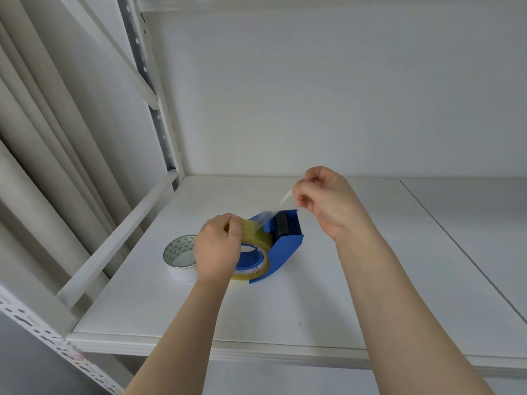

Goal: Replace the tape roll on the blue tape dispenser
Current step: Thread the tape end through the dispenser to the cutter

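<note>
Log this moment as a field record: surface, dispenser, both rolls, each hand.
surface: white shelf board
dispenser: blue tape dispenser resting on the board, black roller at its far end
mounted roll: clear yellowish tape roll seated on the dispenser's blue hub
other roll: white roll with green-patterned core, lying flat to the left of the dispenser
left hand: grips the mounted roll from the left
right hand: raised above the dispenser, fingers pinch the free tape end
tape path: runs from the mounted roll up to the right hand
</note>
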